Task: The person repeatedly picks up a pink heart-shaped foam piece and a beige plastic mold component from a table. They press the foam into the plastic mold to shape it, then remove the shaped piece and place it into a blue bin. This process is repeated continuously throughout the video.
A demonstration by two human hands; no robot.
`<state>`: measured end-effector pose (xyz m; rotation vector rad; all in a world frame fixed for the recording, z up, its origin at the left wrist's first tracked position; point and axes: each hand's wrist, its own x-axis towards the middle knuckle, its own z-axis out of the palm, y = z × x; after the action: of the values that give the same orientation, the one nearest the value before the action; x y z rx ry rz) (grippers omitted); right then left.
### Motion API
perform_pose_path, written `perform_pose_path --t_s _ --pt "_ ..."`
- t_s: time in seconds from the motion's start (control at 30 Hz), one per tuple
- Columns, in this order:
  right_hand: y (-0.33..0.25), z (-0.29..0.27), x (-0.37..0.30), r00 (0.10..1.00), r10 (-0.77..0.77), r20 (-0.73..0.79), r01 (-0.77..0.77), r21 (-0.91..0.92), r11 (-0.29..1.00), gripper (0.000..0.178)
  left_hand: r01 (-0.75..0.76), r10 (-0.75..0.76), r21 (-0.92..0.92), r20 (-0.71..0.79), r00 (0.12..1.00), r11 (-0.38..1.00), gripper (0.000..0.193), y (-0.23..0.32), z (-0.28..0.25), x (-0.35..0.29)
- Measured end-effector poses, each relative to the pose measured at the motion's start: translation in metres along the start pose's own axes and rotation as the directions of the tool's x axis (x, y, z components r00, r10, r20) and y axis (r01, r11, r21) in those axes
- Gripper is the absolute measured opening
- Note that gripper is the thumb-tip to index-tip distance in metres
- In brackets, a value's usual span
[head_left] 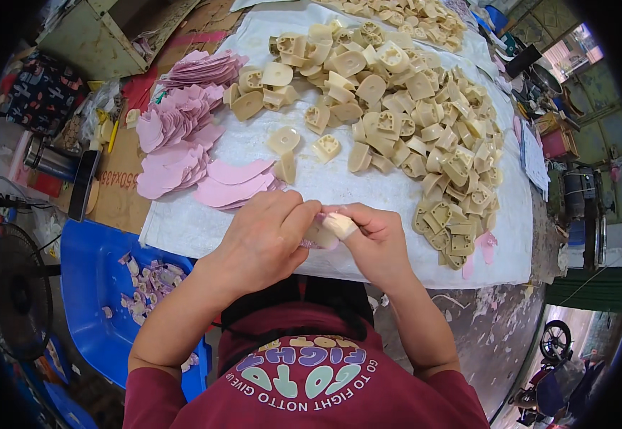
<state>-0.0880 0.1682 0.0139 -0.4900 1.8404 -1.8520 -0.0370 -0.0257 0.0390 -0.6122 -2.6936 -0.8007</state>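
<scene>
Both hands meet in front of me at the table's near edge, closed on a small shoe heel [320, 237] with a pink-purple covering. My left hand [262, 236] pinches it from the left, mostly with thumb and forefinger. From the other side my right hand [379, 247] grips it, a pale wrap on the thumb pressing its upper face. Fingers hide much of the heel. Just beyond my left hand lie pink cut sheets [236, 184], fanned in stacks. Loose beige plastic heels [326, 147] rest a little farther off, and a large heap of heels [411, 107] spreads behind them.
White cloth [203, 236] covers the table. At the lower left a blue tub [92, 286] holds several pink-covered heels. A black fan [14, 289] stands left of it. Pink scraps [486, 243] lie at the right edge; a phone [84, 184] stands at the left.
</scene>
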Motion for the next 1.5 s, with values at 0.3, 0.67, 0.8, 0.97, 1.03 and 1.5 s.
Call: perform_pose_path --t_s 0.3,0.67,0.8,0.97,1.03,1.5 --pt "-0.009 0.007 -0.001 0.988 -0.120 -0.100 0.115 -0.051 0.992 0.022 0.119 -0.134 -0.094 -0.174 0.976 0.988 0.043 0.008 0.019 0.003" --pt "0.007 0.023 0.009 0.953 -0.066 -0.296 0.051 -0.057 0.997 0.026 0.451 -0.505 -0.258 -0.202 0.839 0.854 0.037 0.020 0.043 0.004" --pt "0.011 0.020 0.010 0.977 0.089 -0.194 -0.012 0.365 0.931 0.026 0.494 -0.591 -0.395 -0.176 0.787 0.775 0.039 0.018 0.043 0.005" --pt "0.012 0.028 0.015 0.968 -0.007 -0.252 0.042 0.135 0.990 0.028 0.524 -0.612 -0.353 -0.212 0.762 0.775 0.039 0.015 0.050 0.007" --pt "0.008 0.031 0.011 0.973 -0.048 -0.226 0.079 0.129 0.989 0.028 0.529 -0.609 -0.347 -0.185 0.771 0.775 0.040 0.010 0.047 0.007" --pt "0.015 0.017 0.000 0.966 0.257 0.015 -0.252 0.256 0.933 0.031 0.179 -0.479 -0.702 -0.257 0.839 0.689 0.052 0.008 0.041 -0.010"
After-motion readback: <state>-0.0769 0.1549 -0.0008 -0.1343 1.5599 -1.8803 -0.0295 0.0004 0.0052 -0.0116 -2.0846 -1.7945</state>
